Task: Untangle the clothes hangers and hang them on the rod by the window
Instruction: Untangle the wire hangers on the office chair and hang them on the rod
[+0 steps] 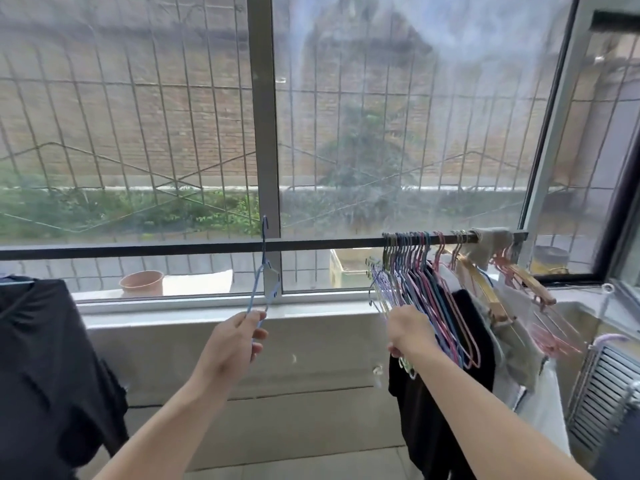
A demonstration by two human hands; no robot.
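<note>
blue-coated wire clothes hanger (pixel 264 271) stands nearly edge-on at about seven o'clock of the view's centre, its hook raised above the long dark metal rod (pixel 173 250) that runs across the window, and whether the hook rests on the rod or only crosses in front of it i cannot tell. the left hand (pixel 232 344) pinches the hanger's lower bar between curled fingers and thumb. toward four o'clock, the right hand (pixel 408 332) is curled into the lower bars of a packed bunch of thin pink, purple and blue wire hangers (pixel 420 289), whose hooks sit crowded on the rod's right stretch. the two hands are well apart. behind the bunch hang a black garment (pixel 446 382) and wooden hangers (pixel 485 289) with pale clothes. the likeliest trouble, as i judge it, lies in the bunch: the bars overlap closely, so a pull from below could drag several neighbours at once, lift their hooks off the rod and drop them, or knot them tighter. a thin wire could also bend under a hard tug. on the left, a pinch at the bottom bar gives little control of the hook far above, so the blue hanger may swing, miss the rod or slip off it. at eight o'clock a terracotta-coloured plastic pot (pixel 142 282) sits outside the glass.
</note>
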